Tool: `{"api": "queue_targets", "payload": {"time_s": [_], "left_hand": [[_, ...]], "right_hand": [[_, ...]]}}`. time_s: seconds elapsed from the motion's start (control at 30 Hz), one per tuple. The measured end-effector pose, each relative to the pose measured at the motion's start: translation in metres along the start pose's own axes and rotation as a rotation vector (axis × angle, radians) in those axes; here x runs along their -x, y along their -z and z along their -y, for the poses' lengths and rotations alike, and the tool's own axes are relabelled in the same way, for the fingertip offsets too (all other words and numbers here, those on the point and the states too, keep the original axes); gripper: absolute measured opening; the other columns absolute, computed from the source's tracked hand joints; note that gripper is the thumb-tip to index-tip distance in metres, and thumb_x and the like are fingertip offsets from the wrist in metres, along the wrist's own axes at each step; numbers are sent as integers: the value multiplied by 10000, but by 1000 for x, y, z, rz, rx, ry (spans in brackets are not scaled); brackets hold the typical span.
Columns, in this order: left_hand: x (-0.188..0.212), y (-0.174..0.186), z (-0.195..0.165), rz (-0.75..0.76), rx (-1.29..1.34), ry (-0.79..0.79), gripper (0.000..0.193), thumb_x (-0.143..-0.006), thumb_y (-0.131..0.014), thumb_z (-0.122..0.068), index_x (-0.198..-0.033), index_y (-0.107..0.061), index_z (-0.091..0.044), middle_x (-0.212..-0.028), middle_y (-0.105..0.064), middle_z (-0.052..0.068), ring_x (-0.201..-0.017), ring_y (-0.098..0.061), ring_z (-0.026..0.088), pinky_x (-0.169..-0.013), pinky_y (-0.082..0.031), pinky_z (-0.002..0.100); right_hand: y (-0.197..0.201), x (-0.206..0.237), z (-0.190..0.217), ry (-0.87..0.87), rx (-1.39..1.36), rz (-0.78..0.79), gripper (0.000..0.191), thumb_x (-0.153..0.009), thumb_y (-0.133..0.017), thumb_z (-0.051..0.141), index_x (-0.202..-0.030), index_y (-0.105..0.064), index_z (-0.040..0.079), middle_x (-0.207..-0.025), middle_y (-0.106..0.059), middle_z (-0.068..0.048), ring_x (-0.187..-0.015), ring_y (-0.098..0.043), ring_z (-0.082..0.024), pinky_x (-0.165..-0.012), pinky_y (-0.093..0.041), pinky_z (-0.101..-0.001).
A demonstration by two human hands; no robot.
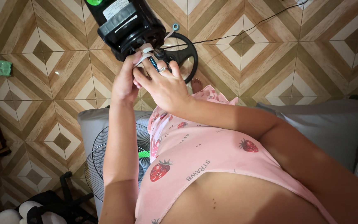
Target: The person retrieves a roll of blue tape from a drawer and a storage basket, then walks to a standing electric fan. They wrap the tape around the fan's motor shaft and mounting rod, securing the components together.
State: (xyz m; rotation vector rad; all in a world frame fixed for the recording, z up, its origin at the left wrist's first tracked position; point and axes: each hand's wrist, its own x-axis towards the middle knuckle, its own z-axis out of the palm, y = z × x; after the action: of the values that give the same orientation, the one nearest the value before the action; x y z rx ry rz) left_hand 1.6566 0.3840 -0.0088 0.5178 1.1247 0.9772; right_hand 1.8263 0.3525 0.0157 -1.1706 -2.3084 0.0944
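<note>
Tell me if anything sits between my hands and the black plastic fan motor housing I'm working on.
Nothing visible does. The left hand and the right hand are both already up against the underside of the black plastic fan motor housing, fingers on white wires there. The round wire fan grille lies lower down beside the lap, apart from them.

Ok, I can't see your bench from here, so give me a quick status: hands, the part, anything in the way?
Left hand and right hand both on black fan motor housing. White strip at fingers. Black ring, cable close behind.
</note>
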Motion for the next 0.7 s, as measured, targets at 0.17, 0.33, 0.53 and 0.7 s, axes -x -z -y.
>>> {"api": "queue_targets", "payload": {"time_s": [0.17,0.33,0.53,0.7], "left_hand": [[11,9,0,-187,-174,-60,308,-1007,-702,-317,-896,-673,-30,-580,-535,-18,-448,-422,62,-413,-309,234],[11,6,-1,-320,-408,-187,228,-931,-709,-195,-832,-735,9,-594,-602,-3,-443,-464,43,-404,-334,224],[13,-6,1,-414,-490,-263,251,-940,-746,-208,-910,-775,39,-598,-623,-14,-455,-493,36,-418,-366,208],[15,-12,1,-405,-419,-253,275,-944,-748,-240,-912,-768,32,-556,-571,-23,-436,-468,37,-404,-341,218]], "right_hand": [[-5,5,-1,23,18,33,393,-947,-610,185,-1337,-663,202,-1597,-411,-161,-1178,-573,-292,-985,-383,-454],[-9,5,-2,34,101,63,305,-950,-613,201,-1237,-711,175,-1626,-385,-153,-1180,-573,-290,-988,-386,-440],[-5,5,-2,30,125,68,336,-944,-631,204,-1268,-696,143,-1638,-375,-130,-1172,-571,-284,-985,-373,-442],[12,16,-11,67,128,32,443,-940,-670,214,-1374,-645,128,-1651,-355,-101,-1276,-562,-303,-998,-361,-430]]}}
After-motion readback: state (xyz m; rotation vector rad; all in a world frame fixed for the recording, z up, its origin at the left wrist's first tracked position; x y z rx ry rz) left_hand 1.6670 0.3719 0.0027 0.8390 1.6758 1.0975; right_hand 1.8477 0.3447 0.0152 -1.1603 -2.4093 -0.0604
